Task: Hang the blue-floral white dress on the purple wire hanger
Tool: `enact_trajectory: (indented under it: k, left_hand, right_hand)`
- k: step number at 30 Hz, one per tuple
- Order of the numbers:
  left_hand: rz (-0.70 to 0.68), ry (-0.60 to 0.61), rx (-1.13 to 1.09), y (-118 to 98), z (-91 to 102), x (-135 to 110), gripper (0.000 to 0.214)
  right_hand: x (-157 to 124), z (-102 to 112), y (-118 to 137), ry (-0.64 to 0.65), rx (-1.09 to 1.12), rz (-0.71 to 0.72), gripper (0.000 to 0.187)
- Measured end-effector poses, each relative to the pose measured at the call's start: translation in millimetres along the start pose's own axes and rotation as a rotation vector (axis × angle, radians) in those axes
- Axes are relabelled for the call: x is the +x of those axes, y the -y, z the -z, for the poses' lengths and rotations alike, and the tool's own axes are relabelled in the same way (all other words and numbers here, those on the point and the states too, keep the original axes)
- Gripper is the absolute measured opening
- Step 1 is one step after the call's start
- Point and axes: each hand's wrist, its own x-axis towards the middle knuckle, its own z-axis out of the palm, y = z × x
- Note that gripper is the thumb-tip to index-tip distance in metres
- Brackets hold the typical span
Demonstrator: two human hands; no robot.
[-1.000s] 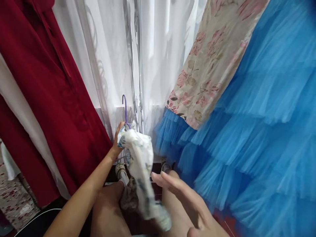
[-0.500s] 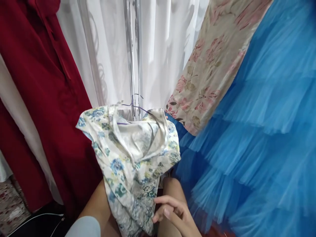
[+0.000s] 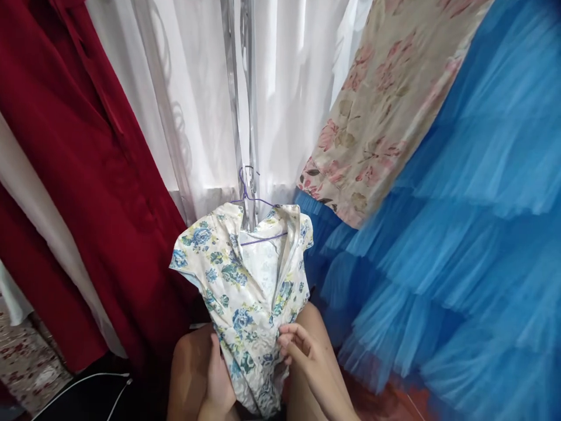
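A white dress [image 3: 236,292] with blue and green flowers, cap sleeves and a deep open V at the neck hangs on a thin purple hanger [image 3: 263,238]. Its lower part falls between my bare knees, bunched and creased. My left hand [image 3: 220,377] grips the dress's left edge low down, with its thumb showing at the side and the other fingers hidden behind the cloth. Just below the point of the V, my right hand [image 3: 302,354] has its fingers curled and pinched at the dress's right edge. Whatever small part lies between those fingertips is hidden.
Dark red cloth [image 3: 109,234] hangs at the left, and a blue tiered tulle skirt [image 3: 460,234] fills the right. Between them are a white curtain [image 3: 289,105], an upright metal pole [image 3: 239,88] and a beige floral garment [image 3: 372,134]. A white cord [image 3: 83,379] curves at lower left.
The dress has dropped a little and swung right, and its front is flatter and more upright. My left hand has come into sight at its side; my right hand has moved up to its edge.
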Motion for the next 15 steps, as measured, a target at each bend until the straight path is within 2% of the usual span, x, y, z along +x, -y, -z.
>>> enact_trajectory:
  k: [3, 7, 10, 12, 15]
  left_hand:
    - [0.092, 0.111, 0.045, 9, 20.3, -5, 0.074]
    - [0.092, 0.193, 0.115, 31, 29.0, 1, 0.068]
    - [0.067, 0.190, 0.146, 46, 31.1, 3, 0.057]
    - [0.071, 0.142, 0.163, 52, 32.4, 2, 0.053]
    - [0.061, 0.087, 0.172, 53, 32.2, -2, 0.054]
  right_hand:
    - [10, -23, -5, -0.148, -0.089, 0.115, 0.035]
    - [26, -47, 0, -0.218, -0.199, 0.250, 0.033]
    - [35, -52, 7, -0.186, -0.241, 0.319, 0.031]
    - [37, -52, 10, -0.181, -0.256, 0.331, 0.029]
    - [37, -51, 9, -0.233, -0.259, 0.345, 0.029]
